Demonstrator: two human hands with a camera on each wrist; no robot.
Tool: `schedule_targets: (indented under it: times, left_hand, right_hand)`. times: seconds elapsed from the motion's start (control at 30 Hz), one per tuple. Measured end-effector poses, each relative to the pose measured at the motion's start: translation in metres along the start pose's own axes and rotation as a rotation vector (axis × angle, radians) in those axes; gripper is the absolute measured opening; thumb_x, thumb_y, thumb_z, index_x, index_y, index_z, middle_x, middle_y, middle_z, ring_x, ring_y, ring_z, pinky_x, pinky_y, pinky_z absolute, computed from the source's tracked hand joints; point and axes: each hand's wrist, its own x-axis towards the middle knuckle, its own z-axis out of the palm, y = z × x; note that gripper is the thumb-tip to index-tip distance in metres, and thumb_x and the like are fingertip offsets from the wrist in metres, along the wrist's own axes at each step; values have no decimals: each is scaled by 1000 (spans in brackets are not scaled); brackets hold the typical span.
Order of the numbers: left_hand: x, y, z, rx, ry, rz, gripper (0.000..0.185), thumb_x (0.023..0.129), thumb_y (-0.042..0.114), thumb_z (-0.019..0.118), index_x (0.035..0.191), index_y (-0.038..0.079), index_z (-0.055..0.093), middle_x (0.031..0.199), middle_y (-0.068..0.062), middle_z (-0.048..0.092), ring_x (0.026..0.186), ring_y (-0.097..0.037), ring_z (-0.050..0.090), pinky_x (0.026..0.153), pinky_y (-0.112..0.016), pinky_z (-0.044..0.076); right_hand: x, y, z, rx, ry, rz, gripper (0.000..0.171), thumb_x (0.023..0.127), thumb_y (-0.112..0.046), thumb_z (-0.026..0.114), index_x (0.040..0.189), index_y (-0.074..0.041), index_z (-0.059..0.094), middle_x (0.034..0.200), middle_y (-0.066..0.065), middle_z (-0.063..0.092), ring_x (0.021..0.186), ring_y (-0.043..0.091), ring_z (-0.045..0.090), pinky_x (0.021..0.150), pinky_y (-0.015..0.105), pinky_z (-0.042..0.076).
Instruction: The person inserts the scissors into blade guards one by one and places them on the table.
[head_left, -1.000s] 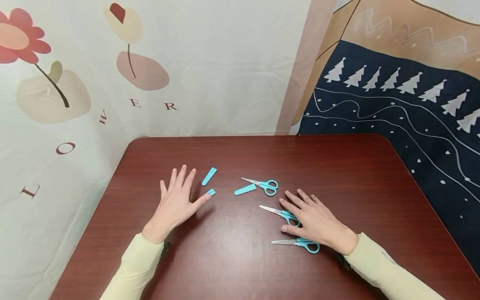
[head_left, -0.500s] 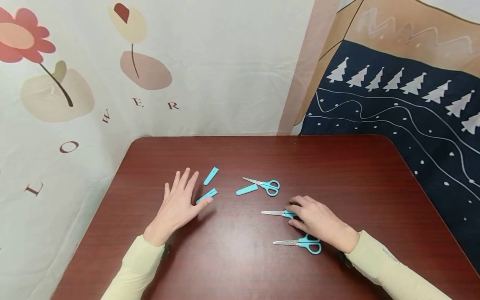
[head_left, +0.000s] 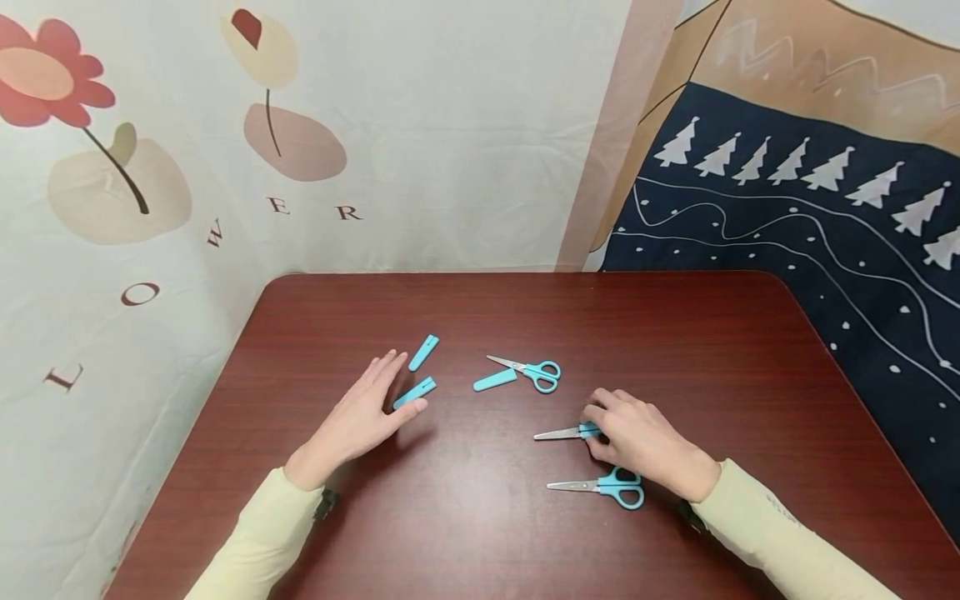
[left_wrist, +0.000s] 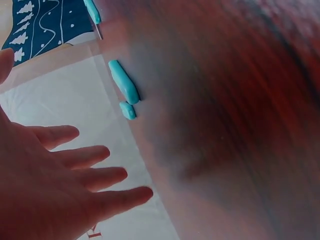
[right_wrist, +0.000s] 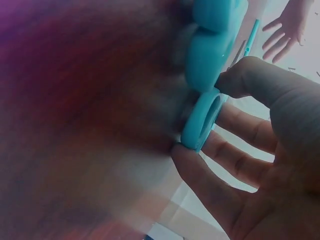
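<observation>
Right of frame centre, right hand (head_left: 637, 432) grips middle teal-handled scissors (head_left: 566, 433) by the handle; left of centre, left hand (head_left: 357, 422), fingers extended, just beside a teal blade cover (head_left: 415, 392).

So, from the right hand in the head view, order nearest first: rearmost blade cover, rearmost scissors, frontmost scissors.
1. Frontmost scissors, just below the right hand in frame.
2. Rearmost scissors, left and farther back.
3. Rearmost blade cover, farther left.

The left hand (head_left: 356, 417) extends straight fingers (left_wrist: 125, 201); the right hand (head_left: 637, 429) curls its own.
</observation>
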Motion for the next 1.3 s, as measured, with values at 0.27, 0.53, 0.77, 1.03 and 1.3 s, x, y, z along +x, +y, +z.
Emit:
schedule_targets:
  times: [0.27,0.53,0.77,1.03,1.3]
  left_hand:
    - [3,-5,0,-33,-46,21,86,98,63,60,160,8,36,159,-13,42,144,-35,43,111,-59,39]
    - [13,-14,0,22,-21,68,72,96,45,72,149,0,50,139,-16,59,123,-31,57,100,-51,48]
    - [24,-12,1,74,-37,127,58,88,34,83,133,3,64,104,-6,62,93,-20,54,80,-38,46]
    - [38,-6,4,97,-109,164,45,85,27,86,124,7,72,108,-5,60,93,-17,60,80,-37,50]
    - [48,-2,3,115,-139,186,30,81,12,89,106,4,75,96,-4,59,86,-17,62,76,-32,51]
  right_hand:
    - [-5,4,-2,27,14,30,19,77,-15,85,91,-16,72,97,-3,60,78,16,56,50,25,44]
    - [-9,10,-6,26,-2,72,19,80,-17,85,93,-16,72,100,-2,60,82,16,57,52,26,45]
    - [-11,12,-8,54,-4,124,21,81,-18,86,97,-13,74,103,1,63,85,17,58,59,29,51]
    - [-14,16,-10,79,15,143,22,80,-16,87,98,-11,74,102,3,63,83,17,58,66,34,54]
    - [-16,17,-11,97,25,136,21,80,-14,86,97,-11,74,100,2,62,81,15,57,67,33,54]
